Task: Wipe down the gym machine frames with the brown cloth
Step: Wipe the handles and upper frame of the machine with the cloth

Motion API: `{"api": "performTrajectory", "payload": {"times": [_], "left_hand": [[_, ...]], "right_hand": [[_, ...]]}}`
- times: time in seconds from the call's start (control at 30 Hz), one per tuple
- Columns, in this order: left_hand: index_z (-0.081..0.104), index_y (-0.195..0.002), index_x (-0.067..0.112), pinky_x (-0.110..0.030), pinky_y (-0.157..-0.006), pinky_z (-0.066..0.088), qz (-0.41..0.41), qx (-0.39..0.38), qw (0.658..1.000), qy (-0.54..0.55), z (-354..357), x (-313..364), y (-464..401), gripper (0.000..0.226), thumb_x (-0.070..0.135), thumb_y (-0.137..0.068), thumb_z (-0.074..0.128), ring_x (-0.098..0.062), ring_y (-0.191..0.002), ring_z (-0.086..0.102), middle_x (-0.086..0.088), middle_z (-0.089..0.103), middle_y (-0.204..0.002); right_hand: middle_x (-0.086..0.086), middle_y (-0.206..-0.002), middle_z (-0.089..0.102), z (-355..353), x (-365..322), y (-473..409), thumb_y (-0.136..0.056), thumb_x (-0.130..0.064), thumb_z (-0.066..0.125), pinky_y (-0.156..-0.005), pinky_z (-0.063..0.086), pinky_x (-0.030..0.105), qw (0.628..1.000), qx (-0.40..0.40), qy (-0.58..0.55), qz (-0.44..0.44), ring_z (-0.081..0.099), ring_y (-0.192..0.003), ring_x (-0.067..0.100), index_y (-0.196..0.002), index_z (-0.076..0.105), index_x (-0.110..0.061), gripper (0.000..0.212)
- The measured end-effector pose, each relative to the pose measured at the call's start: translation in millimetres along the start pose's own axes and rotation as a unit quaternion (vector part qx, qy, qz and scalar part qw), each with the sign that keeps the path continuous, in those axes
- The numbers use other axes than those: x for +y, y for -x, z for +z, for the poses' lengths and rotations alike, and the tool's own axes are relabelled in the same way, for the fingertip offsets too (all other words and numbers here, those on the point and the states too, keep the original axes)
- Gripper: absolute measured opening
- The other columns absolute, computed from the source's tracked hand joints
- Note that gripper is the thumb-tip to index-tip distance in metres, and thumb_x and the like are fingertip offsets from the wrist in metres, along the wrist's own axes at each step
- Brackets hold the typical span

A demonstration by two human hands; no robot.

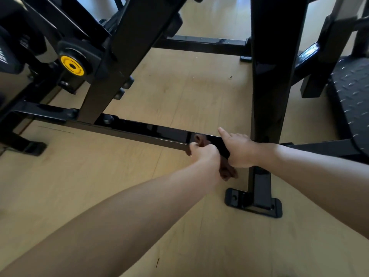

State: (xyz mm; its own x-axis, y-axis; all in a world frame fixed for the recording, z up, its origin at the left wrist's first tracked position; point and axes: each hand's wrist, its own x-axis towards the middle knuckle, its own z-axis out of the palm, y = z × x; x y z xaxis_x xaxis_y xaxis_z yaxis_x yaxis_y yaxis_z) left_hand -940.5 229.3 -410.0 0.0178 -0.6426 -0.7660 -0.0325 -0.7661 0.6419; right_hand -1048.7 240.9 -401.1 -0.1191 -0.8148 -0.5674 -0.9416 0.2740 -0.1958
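A glossy black low crossbar (151, 130) of the gym machine frame runs from left to right just above the wooden floor. My left hand (203, 154) is closed on the brown cloth (226, 170), pressing it onto the bar's near edge; a fold of cloth hangs below my wrist. My right hand (238, 149) rests on the same bar just to the right, gripping it with the index finger stretched out across the top. Most of the cloth is hidden under my hands.
A black upright post (273, 76) rises right behind my right hand, with its bolted foot plate (255, 202) on the floor below. A slanted beam (123, 56) and a yellow pivot cap (71, 65) stand at left. A tread-plate step (353, 100) lies at right.
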Motion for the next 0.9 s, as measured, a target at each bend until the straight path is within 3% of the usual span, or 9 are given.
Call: {"api": "performTrajectory", "payload": {"times": [0.1, 0.17, 0.27, 0.33, 0.47, 0.53, 0.6, 0.7, 0.9], "left_hand": [[0.051, -0.112, 0.032, -0.045, -0.094, 0.056, 0.002, -0.077, 0.997, -0.007, 6, -8, 8, 0.029, 0.007, -0.098, 0.044, -0.027, -0.101, 0.064, -0.008, 0.065, -0.113], [0.053, -0.102, 0.033, -0.046, -0.096, 0.055, 0.005, -0.078, 0.997, 0.011, -2, -2, 6, 0.028, 0.006, -0.099, 0.045, -0.028, -0.102, 0.066, -0.010, 0.067, -0.113], [0.053, -0.120, 0.026, -0.048, -0.094, 0.055, -0.006, -0.010, 0.997, 0.076, -32, 29, -8, 0.023, 0.012, -0.102, 0.050, -0.031, -0.098, 0.066, -0.013, 0.066, -0.111], [0.049, -0.134, 0.018, -0.047, -0.091, 0.056, 0.011, 0.043, 0.994, 0.101, -59, 54, -19, 0.032, 0.012, -0.102, 0.051, -0.029, -0.092, 0.065, -0.013, 0.064, -0.107], [0.050, -0.137, 0.024, -0.035, -0.072, 0.048, 0.205, 0.122, 0.971, 0.028, -90, 90, -32, 0.039, 0.010, -0.101, 0.044, -0.017, -0.086, 0.058, 0.002, 0.056, -0.097], [0.053, -0.128, 0.024, -0.034, -0.076, 0.047, 0.366, 0.130, 0.912, -0.131, -97, 95, -42, 0.032, 0.010, -0.101, 0.044, -0.018, -0.094, 0.061, 0.001, 0.058, -0.104], [0.057, -0.119, 0.022, -0.036, -0.092, 0.047, 0.473, 0.067, 0.805, -0.352, -100, 81, -53, 0.027, 0.005, -0.099, 0.049, -0.023, -0.106, 0.061, 0.001, 0.062, -0.112], [0.060, -0.127, 0.016, -0.039, -0.119, 0.031, 0.520, -0.038, 0.627, -0.579, -84, 38, -62, 0.037, 0.000, -0.094, 0.054, -0.033, -0.135, 0.049, -0.009, 0.060, -0.140], [0.039, -0.154, 0.010, -0.044, -0.126, 0.019, 0.602, -0.093, 0.495, -0.619, -42, -10, -50, 0.061, 0.002, -0.096, 0.056, -0.033, -0.153, 0.026, -0.012, 0.038, -0.161]], "right_hand": [[0.013, -0.158, 0.038, -3, -1, 1, -0.096, -0.021, 0.066, -0.121, 0.026, 0.044, 1.000, -0.006, -0.014, -0.002, 0.034, -0.146, 0.036, -0.162, -0.014, -0.017, 0.104], [0.013, -0.157, 0.039, -4, -1, 1, -0.096, -0.020, 0.066, -0.121, 0.027, 0.045, 1.000, -0.007, -0.016, -0.005, 0.034, -0.145, 0.037, -0.162, -0.013, -0.017, 0.103], [0.014, -0.157, 0.038, -4, 0, 2, -0.096, -0.023, 0.066, -0.121, 0.029, 0.048, 1.000, -0.011, -0.010, -0.012, 0.033, -0.145, 0.039, -0.163, -0.012, -0.018, 0.103], [0.016, -0.155, 0.039, -3, 0, 1, -0.095, -0.014, 0.062, -0.118, 0.030, 0.048, 1.000, -0.008, -0.011, -0.012, 0.035, -0.143, 0.038, -0.163, -0.011, -0.018, 0.100], [0.016, -0.157, 0.037, -5, 0, 0, -0.096, -0.008, 0.056, -0.118, 0.030, 0.046, 1.000, -0.013, -0.017, -0.009, 0.036, -0.143, 0.038, -0.163, -0.014, -0.017, 0.097], [0.016, -0.158, 0.035, -5, 0, 1, -0.096, -0.008, 0.056, -0.118, 0.030, 0.045, 0.999, -0.015, -0.028, -0.006, 0.034, -0.144, 0.039, -0.162, -0.015, -0.018, 0.098], [0.016, -0.156, 0.037, -5, 0, 1, -0.096, -0.008, 0.058, -0.116, 0.033, 0.045, 0.999, -0.011, -0.033, -0.006, 0.036, -0.142, 0.038, -0.162, -0.016, -0.017, 0.100], [0.015, -0.152, 0.042, -3, 1, 1, -0.094, -0.008, 0.061, -0.114, 0.037, 0.044, 0.999, 0.000, -0.042, -0.004, 0.042, -0.137, 0.035, -0.162, -0.017, -0.018, 0.104], [0.015, -0.164, 0.026, 0, -1, -3, -0.094, -0.014, 0.063, -0.123, 0.022, 0.045, 0.999, 0.011, -0.032, 0.015, 0.026, -0.150, 0.037, -0.162, -0.015, -0.020, 0.104]]}}
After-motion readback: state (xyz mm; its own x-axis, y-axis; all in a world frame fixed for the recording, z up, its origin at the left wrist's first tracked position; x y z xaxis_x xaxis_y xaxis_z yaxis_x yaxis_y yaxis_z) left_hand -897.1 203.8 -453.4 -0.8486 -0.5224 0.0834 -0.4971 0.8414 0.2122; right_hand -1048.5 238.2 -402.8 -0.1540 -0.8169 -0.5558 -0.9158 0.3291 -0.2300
